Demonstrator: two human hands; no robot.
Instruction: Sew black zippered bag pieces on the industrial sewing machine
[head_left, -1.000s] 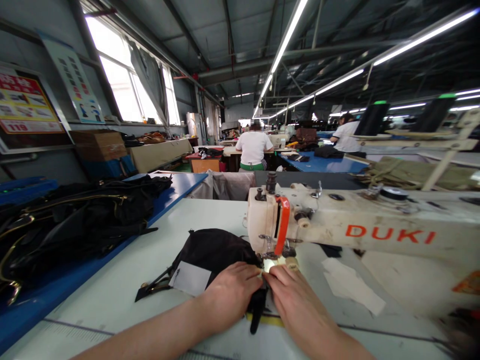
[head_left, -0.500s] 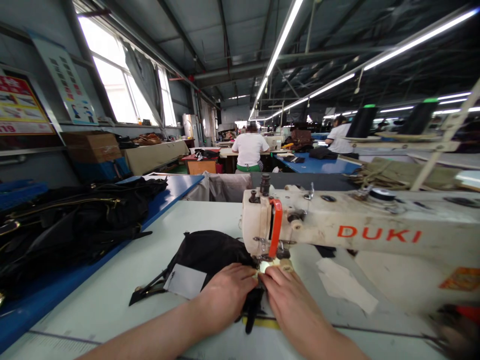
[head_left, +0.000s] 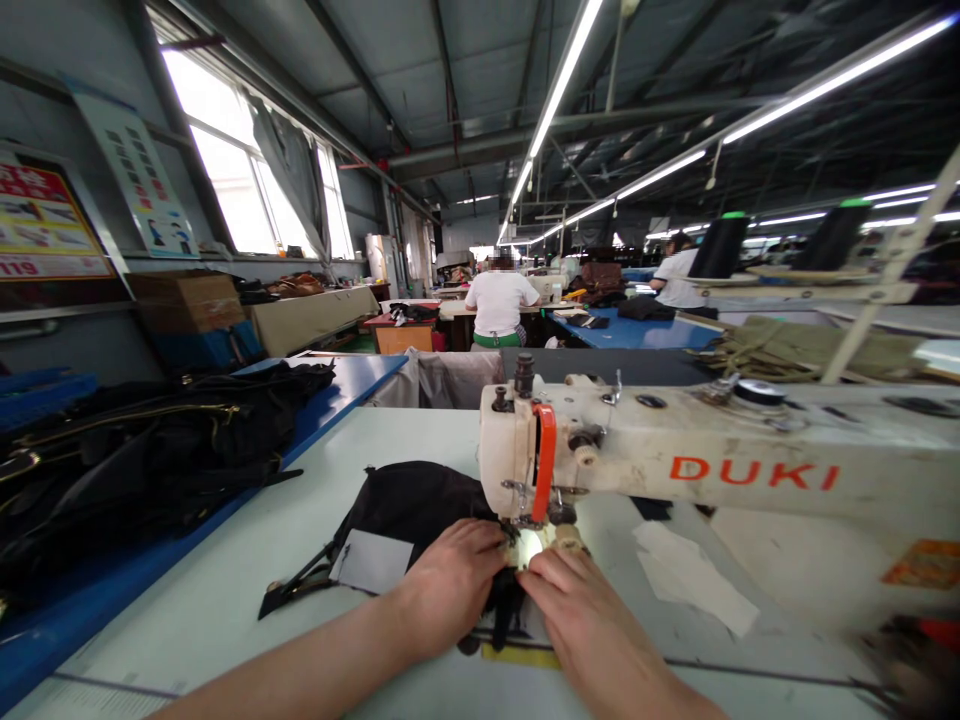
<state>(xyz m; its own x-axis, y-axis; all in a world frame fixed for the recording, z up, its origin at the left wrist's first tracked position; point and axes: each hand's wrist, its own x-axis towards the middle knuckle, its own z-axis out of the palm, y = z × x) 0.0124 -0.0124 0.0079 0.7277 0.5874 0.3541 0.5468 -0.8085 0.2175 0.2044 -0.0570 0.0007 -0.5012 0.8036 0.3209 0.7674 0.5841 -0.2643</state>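
A black fabric piece (head_left: 420,497), perhaps part of a bag, lies on the pale sewing table, its right end under the head of a white sewing machine (head_left: 750,470). On it is a light grey rectangular patch (head_left: 373,560), and a thin strap with an end tab (head_left: 281,597) trails to the left. My left hand (head_left: 454,580) presses on the fabric with curled fingers, just left of the needle area. Close to the lit spot, my right hand (head_left: 570,600) pinches the fabric's near edge; its fingertips partly hide the grip. Dark strips hang between both hands.
Black bags with gold zippers (head_left: 150,450) are heaped on a blue table at the left. A pale scrap (head_left: 694,575) lies right of my right hand. Thread cones (head_left: 718,247) stand behind the machine. Farther off, a person in a white shirt (head_left: 501,303) sits facing away.
My right hand has drawn slightly toward me, and the gap between my fingertips has widened, showing more of the lit spot. The dark strips between my hands have shifted.
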